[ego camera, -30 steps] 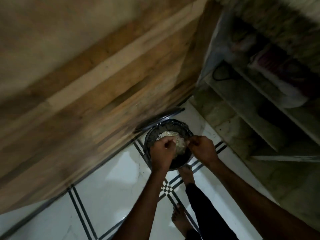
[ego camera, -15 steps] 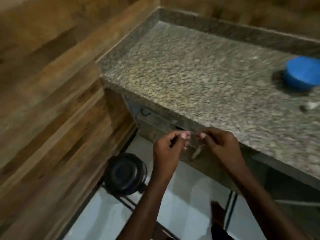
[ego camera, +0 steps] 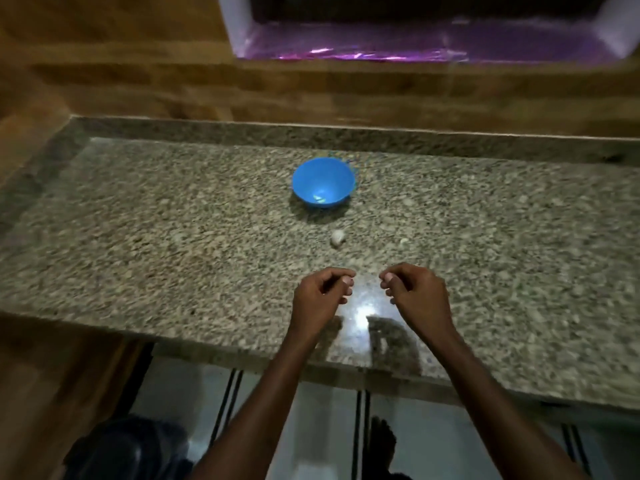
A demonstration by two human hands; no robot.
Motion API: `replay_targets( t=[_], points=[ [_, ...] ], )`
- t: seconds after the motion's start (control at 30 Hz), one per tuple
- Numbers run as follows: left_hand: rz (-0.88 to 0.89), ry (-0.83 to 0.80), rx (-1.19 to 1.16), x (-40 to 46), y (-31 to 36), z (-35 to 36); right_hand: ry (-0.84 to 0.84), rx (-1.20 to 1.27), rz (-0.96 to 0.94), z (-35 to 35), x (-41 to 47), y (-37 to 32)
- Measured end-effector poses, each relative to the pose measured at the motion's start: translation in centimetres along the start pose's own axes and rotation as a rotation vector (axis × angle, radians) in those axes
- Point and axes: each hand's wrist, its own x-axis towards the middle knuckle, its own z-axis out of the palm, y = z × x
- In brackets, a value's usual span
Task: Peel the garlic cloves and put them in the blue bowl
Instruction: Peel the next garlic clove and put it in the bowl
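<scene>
A blue bowl (ego camera: pixel 323 181) stands on the speckled granite counter (ego camera: pixel 173 237), toward the back middle; something small and pale glints at its bottom. An unpeeled garlic clove (ego camera: pixel 337 237) lies on the counter just in front of the bowl, and a smaller pale piece (ego camera: pixel 404 241) lies to its right. My left hand (ego camera: pixel 322 296) and my right hand (ego camera: pixel 412 292) hover side by side over the counter's front part, well short of the clove. Both have fingers curled in, thumbs against fingertips. I see nothing held in either.
A dark round bin (ego camera: pixel 131 452) sits on the tiled floor below the counter's front edge at the left. A wood-look wall runs behind and to the left. A window ledge with purple light (ego camera: pixel 415 46) is above the counter. My foot (ego camera: pixel 381 441) is on the floor.
The view swung up from the bin on the floor to the counter. Both hands rose from over the bin to above the counter, and the thin peel between them is gone.
</scene>
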Motion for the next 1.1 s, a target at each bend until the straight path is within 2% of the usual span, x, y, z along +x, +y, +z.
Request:
replay_targets(
  t=[0.1, 0.23, 0.3, 0.33, 0.43, 0.53, 0.63, 0.77, 0.9, 1.03, 1.1],
  points=[
    [0.029, -0.06, 0.248, 3.4, -2.2, 4.0, 0.034, -0.123, 0.029, -1.4, 3.1, 3.6],
    [0.215, -0.206, 0.91, 7.7, -4.7, 6.7, 0.07, -0.225, 0.077, -1.2, 8.0, 6.2],
    [0.2, -0.249, 1.176, 8.6, -5.4, 7.1, 0.043, -0.301, 0.051, -0.9, 10.6, 6.7],
    [0.191, -0.258, 1.227, 8.7, -5.7, 7.2, 0.023, -0.351, 0.025, -0.7, 11.8, 6.9],
    [0.237, -0.265, 1.185, 8.9, -5.9, 6.7, -0.029, -0.497, -0.017, 0.1, 14.3, 7.4],
    [0.298, -0.232, 0.995, 9.8, -5.1, 5.4, -0.043, -0.564, -0.008, 0.6, 16.0, 7.3],
    [0.265, -0.137, 0.847, 10.4, -4.4, 3.8, -0.031, -0.523, -0.029, 0.8, 17.7, 6.0],
    [0.198, -0.013, 0.789, 11.5, -4.7, 1.1, 0.036, -0.297, -0.064, 3.0, 20.2, 0.5],
    [0.116, 0.089, 0.662, 13.2, -5.2, -1.0, 0.045, -0.192, -0.192, 6.6, 23.5, -5.0],
    [0.099, 0.149, 0.555, 15.1, -5.2, -2.1, -0.063, -0.312, -0.237, 9.8, 26.0, -7.4],
    [0.119, 0.097, 0.511, 15.7, -5.1, -2.2, -0.09, -0.344, -0.225, 10.3, 26.3, -7.4]
  ],
)
